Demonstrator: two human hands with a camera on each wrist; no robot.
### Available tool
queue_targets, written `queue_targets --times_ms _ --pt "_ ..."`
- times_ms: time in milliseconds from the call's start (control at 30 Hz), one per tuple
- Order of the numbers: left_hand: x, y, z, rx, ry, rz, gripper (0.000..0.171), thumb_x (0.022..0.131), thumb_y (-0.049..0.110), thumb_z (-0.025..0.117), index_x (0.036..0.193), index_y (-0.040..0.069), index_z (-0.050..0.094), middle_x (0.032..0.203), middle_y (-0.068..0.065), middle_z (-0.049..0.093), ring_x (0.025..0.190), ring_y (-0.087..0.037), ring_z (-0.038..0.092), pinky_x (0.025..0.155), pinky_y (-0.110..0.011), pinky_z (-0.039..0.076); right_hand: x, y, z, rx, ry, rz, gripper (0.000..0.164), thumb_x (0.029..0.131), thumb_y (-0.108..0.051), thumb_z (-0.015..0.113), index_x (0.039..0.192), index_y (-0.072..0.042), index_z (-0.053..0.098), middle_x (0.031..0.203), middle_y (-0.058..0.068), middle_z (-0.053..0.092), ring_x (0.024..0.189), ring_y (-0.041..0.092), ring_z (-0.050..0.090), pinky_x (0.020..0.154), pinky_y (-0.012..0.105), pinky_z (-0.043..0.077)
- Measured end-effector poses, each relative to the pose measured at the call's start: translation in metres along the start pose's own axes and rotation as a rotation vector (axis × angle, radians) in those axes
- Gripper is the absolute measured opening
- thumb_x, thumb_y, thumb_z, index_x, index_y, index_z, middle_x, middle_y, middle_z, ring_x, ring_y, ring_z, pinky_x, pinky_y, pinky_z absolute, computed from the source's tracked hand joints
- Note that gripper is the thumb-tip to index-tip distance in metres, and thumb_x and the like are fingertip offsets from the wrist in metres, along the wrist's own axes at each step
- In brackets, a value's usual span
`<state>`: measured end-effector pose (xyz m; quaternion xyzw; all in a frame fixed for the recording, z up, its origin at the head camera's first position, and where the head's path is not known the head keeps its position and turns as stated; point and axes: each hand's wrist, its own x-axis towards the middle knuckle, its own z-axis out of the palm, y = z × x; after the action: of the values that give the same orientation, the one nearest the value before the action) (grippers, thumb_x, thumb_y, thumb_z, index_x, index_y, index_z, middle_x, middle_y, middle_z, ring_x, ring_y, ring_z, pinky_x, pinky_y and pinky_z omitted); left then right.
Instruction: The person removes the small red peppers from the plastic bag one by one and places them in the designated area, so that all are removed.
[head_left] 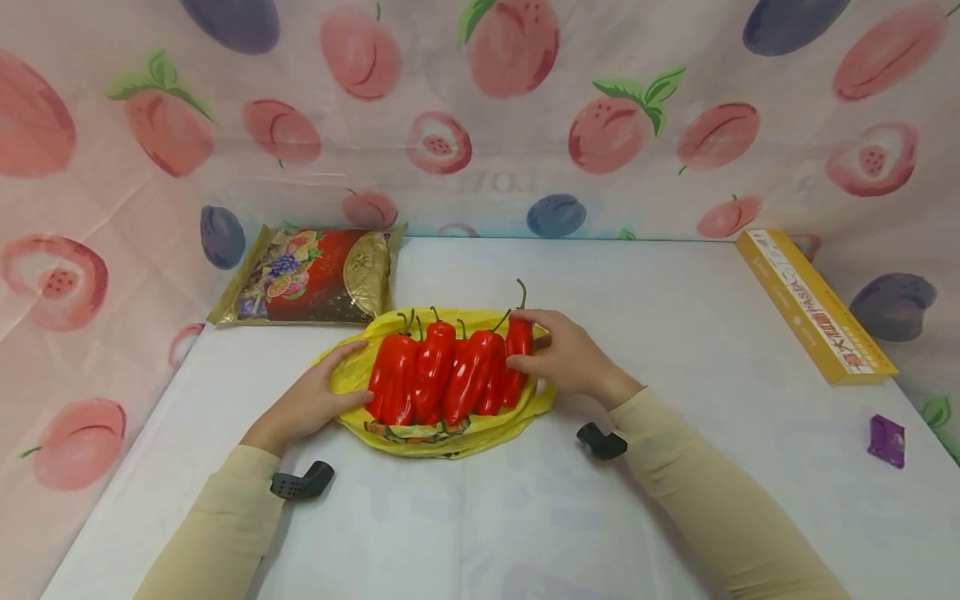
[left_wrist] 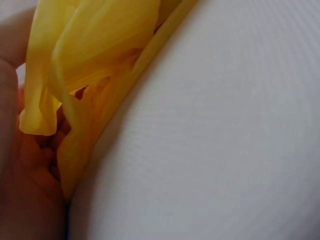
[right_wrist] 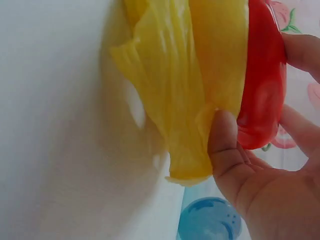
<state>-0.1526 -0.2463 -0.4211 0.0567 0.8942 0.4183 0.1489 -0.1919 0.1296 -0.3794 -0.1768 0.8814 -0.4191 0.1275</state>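
Several glossy red peppers point(head_left: 433, 367) with dark curved stems lie side by side in a yellow plastic bag point(head_left: 480, 442), its mouth spread wide around them. At the bag's left side, my left hand point(head_left: 303, 407) holds the edge, its thumb near the leftmost pepper. The left wrist view shows the thin yellow plastic point(left_wrist: 107, 45) partly hiding those fingers. My right hand point(head_left: 570, 354) grips the rightmost pepper point(head_left: 517, 346), whose stem points up. In the right wrist view, fingers lie around that red pepper point(right_wrist: 262, 80), with one digit against the bag point(right_wrist: 175, 75).
A shiny gold-and-red packet point(head_left: 315, 275) lies behind the bag on the left. A long yellow pasta box point(head_left: 813, 308) lies at the right, with a small purple packet point(head_left: 887, 442) nearer. A fruit-print cloth point(head_left: 517, 179) stands behind the white table point(head_left: 637, 275).
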Motion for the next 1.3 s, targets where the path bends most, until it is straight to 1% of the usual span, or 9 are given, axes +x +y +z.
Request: queue_targets --times_ms 200,300,500,700,800,867,1000,1133,1300 --pt "0.001 0.0 0.001 0.0 0.003 0.005 0.082 0.089 0.04 0.073 0.157 0.018 0.031 0.155 -0.023 0.031 0.138 -0.044 0.032 0.108 -0.067 0.026 -0.004 -0.004 -0.016 0.031 0.045 -0.037 0.064 0.091 -0.018 0.074 0.149 -0.013 0.046 0.142 0.015 0.047 0.114 0.036 0.057 0.079 0.042 0.059" --pt "0.001 0.001 0.002 -0.001 0.001 -0.001 0.083 0.089 0.04 0.073 0.157 0.019 0.031 0.155 -0.023 0.032 0.137 -0.044 0.033 0.108 -0.067 0.027 -0.006 -0.003 -0.028 0.015 0.074 -0.031 0.063 0.091 -0.017 0.072 0.149 -0.013 0.046 0.145 0.016 0.045 0.118 0.038 0.054 0.079 0.045 0.059" --pt "0.001 0.002 0.003 0.004 -0.008 -0.029 0.084 0.088 0.042 0.073 0.157 0.02 0.03 0.155 -0.022 0.032 0.136 -0.043 0.034 0.107 -0.067 0.03 -0.013 0.007 -0.05 -0.025 0.107 0.031 0.062 0.092 -0.017 0.069 0.15 -0.016 0.046 0.149 0.014 0.042 0.122 0.039 0.051 0.081 0.048 0.058" --pt "0.002 0.003 0.002 0.0 -0.007 -0.042 0.085 0.087 0.041 0.073 0.157 0.02 0.03 0.156 -0.022 0.031 0.136 -0.043 0.033 0.107 -0.067 0.029 -0.024 0.023 -0.071 -0.035 0.108 0.083 0.056 0.097 -0.015 0.065 0.15 -0.016 0.047 0.151 0.016 0.041 0.124 0.043 0.05 0.083 0.049 0.057" --pt "0.003 0.002 0.002 0.005 -0.003 -0.048 0.085 0.088 0.041 0.073 0.157 0.021 0.03 0.156 -0.021 0.031 0.138 -0.043 0.032 0.107 -0.068 0.028 -0.03 0.031 -0.081 -0.05 0.106 0.136 0.057 0.098 -0.018 0.064 0.152 -0.018 0.046 0.151 0.018 0.041 0.126 0.044 0.049 0.084 0.049 0.057" --pt "0.003 0.002 0.002 0.011 -0.004 -0.048 0.085 0.088 0.042 0.073 0.157 0.021 0.029 0.156 -0.022 0.03 0.137 -0.043 0.032 0.107 -0.068 0.028 -0.035 0.037 -0.087 -0.061 0.105 0.187 0.058 0.098 -0.019 0.064 0.153 -0.021 0.044 0.151 0.019 0.04 0.128 0.044 0.047 0.085 0.049 0.057" --pt "0.002 0.002 0.001 0.022 -0.006 -0.054 0.086 0.088 0.044 0.073 0.158 0.021 0.029 0.157 -0.022 0.03 0.137 -0.044 0.031 0.106 -0.07 0.028 -0.043 0.05 -0.1 -0.076 0.105 0.267 0.061 0.099 -0.022 0.063 0.155 -0.021 0.04 0.15 0.022 0.038 0.13 0.046 0.043 0.087 0.051 0.056" --pt "0.0 0.002 0.0 0.03 -0.006 -0.066 0.086 0.087 0.045 0.073 0.158 0.022 0.029 0.157 -0.021 0.029 0.138 -0.045 0.03 0.106 -0.071 0.027 -0.054 0.065 -0.113 -0.082 0.117 0.293 0.061 0.099 -0.023 0.062 0.156 -0.019 0.038 0.15 0.024 0.037 0.129 0.047 0.043 0.088 0.052 0.055" --pt "0.0 0.001 0.0 0.03 -0.006 -0.064 0.087 0.087 0.045 0.073 0.158 0.022 0.028 0.157 -0.021 0.029 0.138 -0.045 0.03 0.106 -0.071 0.027 -0.066 0.082 -0.126 -0.119 0.123 0.312 0.062 0.1 -0.025 0.061 0.156 -0.016 0.037 0.149 0.027 0.037 0.127 0.048 0.042 0.089 0.053 0.054"
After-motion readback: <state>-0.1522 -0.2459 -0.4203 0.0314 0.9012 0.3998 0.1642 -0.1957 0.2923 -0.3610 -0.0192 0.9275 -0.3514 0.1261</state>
